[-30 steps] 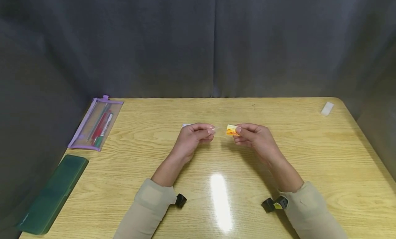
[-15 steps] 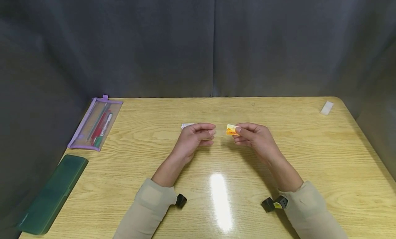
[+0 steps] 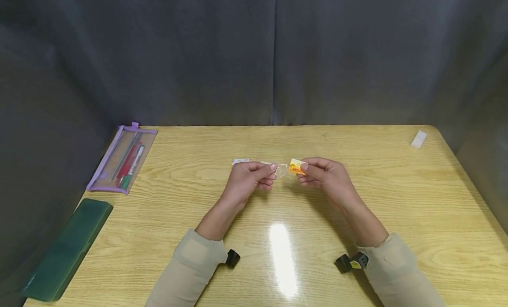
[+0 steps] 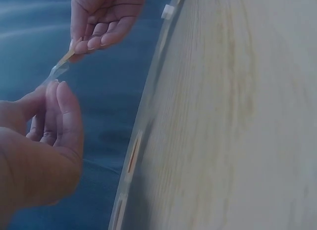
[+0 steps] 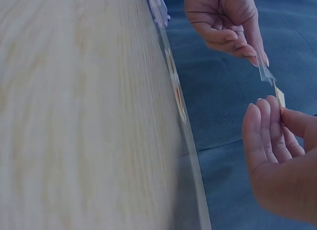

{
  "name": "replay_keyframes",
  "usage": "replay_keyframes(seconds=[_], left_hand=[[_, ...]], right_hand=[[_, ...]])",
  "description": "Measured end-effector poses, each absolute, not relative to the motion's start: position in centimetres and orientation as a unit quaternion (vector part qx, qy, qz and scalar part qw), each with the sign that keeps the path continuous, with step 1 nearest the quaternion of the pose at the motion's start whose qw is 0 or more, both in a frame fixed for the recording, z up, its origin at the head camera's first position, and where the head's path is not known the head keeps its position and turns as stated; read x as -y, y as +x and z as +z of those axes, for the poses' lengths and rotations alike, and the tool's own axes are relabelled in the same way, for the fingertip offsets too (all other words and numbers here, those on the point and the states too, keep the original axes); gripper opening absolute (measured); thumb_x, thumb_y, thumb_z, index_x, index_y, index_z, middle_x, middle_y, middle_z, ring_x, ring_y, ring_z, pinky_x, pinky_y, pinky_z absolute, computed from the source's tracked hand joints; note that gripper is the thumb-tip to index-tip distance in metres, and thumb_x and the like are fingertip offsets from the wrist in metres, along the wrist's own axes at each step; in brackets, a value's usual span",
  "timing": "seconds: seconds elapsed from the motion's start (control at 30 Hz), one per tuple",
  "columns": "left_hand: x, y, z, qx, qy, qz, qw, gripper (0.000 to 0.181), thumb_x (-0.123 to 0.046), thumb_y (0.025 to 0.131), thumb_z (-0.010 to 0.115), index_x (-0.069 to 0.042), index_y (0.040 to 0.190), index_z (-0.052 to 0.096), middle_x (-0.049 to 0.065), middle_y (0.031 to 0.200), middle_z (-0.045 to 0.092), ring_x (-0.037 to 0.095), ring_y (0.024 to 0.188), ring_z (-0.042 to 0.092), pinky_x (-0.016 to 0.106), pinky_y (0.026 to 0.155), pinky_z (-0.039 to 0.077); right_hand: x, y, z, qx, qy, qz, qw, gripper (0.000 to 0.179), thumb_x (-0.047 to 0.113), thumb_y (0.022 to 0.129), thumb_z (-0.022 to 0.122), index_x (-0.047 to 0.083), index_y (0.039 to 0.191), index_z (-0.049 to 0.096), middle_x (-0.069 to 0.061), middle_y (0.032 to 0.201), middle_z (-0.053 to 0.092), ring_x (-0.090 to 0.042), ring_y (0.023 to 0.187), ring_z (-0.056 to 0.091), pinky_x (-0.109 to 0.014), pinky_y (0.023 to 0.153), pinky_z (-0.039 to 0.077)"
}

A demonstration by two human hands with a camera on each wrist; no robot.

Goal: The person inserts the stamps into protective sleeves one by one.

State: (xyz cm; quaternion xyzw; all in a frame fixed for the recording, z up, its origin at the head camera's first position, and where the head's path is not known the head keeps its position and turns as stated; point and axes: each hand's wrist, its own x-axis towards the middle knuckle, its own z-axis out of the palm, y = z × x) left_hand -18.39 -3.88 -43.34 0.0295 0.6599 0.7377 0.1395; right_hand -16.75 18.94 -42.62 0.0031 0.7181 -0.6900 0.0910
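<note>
1. Above a wooden worktop (image 3: 178, 192), a person's left hand (image 3: 248, 179) pinches a clear film (image 3: 282, 170) between thumb and fingertips.
2. Opposite, the right hand (image 3: 328, 175) grips a small yellow-and-orange card (image 3: 295, 166), thumb on the near face, fingers behind.
3. Both pieces are held by their outer ends, probably to leave the facing edges uncovered and the thin film steady.
4. The film juts right from the left fingertips, the card left from the right ones; they sit just beside each other, contact unclear.
5. A white printed piece (image 3: 240, 161) lies beyond the left hand.
</note>
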Motion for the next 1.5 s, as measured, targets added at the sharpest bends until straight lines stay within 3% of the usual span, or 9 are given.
replay_keyframes(seconds=[0.37, 0.53, 0.73, 0.87, 1.03, 1.2, 1.5], left_hand=[[3.79, -18.34, -43.13, -0.66, 0.038, 0.739, 0.127, 0.033, -0.018, 0.094, 0.074, 0.013, 0.106, 0.073, 0.001, 0.074, 0.074, 0.016, 0.067, 0.072, 0.027, 0.064, 0.063], [3.76, -18.36, -43.16, -0.665, 0.035, 0.735, 0.126, 0.028, -0.018, 0.094, 0.075, 0.009, 0.102, 0.076, 0.001, 0.074, 0.075, 0.014, 0.066, 0.072, 0.033, 0.068, 0.064], [3.68, -18.34, -43.21, -0.672, 0.033, 0.73, 0.119, 0.028, -0.019, 0.093, 0.076, 0.008, 0.1, 0.076, 0.0, 0.073, 0.074, 0.011, 0.064, 0.07, 0.03, 0.065, 0.063], [3.73, -18.39, -43.26, -0.677, 0.039, 0.727, 0.113, 0.028, -0.019, 0.092, 0.076, 0.008, 0.099, 0.077, 0.002, 0.074, 0.074, 0.01, 0.063, 0.069, 0.027, 0.062, 0.062], [3.76, -18.32, -43.17, -0.71, 0.054, 0.694, 0.11, 0.021, -0.019, 0.091, 0.078, 0.002, 0.092, 0.079, 0.003, 0.075, 0.073, 0.012, 0.066, 0.068, 0.033, 0.068, 0.064], [3.55, -18.1, -43.11, -0.738, 0.069, 0.662, 0.112, 0.018, -0.02, 0.09, 0.079, -0.003, 0.086, 0.081, 0.004, 0.075, 0.073, 0.022, 0.07, 0.069, 0.04, 0.07, 0.064], [3.21, -17.98, -43.24, -0.7, 0.059, 0.701, 0.123, 0.016, -0.01, 0.092, 0.075, 0.003, 0.1, 0.078, 0.011, 0.091, 0.074, 0.009, 0.07, 0.069, 0.025, 0.064, 0.061]], right_hand=[[-18.83, -16.64, -42.48, -0.732, 0.0, -0.678, 0.071, 0.034, 0.015, 0.102, 0.062, -0.01, 0.124, 0.06, 0.005, 0.089, 0.074, -0.014, 0.084, 0.075, -0.029, 0.08, 0.063], [-18.8, -16.61, -42.35, -0.731, -0.002, -0.679, 0.067, 0.032, 0.017, 0.102, 0.062, -0.008, 0.122, 0.061, 0.004, 0.09, 0.074, -0.017, 0.086, 0.075, -0.029, 0.081, 0.063], [-18.67, -16.42, -42.25, -0.756, -0.012, -0.649, 0.087, 0.032, 0.018, 0.101, 0.064, -0.007, 0.121, 0.065, -0.001, 0.096, 0.074, -0.023, 0.089, 0.075, -0.04, 0.086, 0.063], [-18.82, -16.42, -42.29, -0.767, -0.02, -0.632, 0.106, 0.034, 0.018, 0.1, 0.065, -0.009, 0.12, 0.065, -0.003, 0.097, 0.074, -0.02, 0.084, 0.075, -0.035, 0.082, 0.064], [-19.04, -16.5, -42.38, -0.772, -0.024, -0.623, 0.123, 0.033, 0.016, 0.1, 0.065, -0.01, 0.12, 0.066, -0.007, 0.095, 0.075, -0.014, 0.079, 0.073, -0.032, 0.079, 0.063], [-19.01, -16.44, -42.33, -0.776, -0.031, -0.615, 0.14, 0.033, 0.017, 0.099, 0.065, -0.009, 0.119, 0.067, -0.014, 0.097, 0.076, -0.016, 0.079, 0.074, -0.036, 0.08, 0.064], [-19.06, -16.34, -42.26, -0.768, -0.022, -0.625, 0.137, 0.036, 0.02, 0.1, 0.065, -0.008, 0.123, 0.066, -0.004, 0.09, 0.076, -0.016, 0.081, 0.074, -0.036, 0.08, 0.064]])
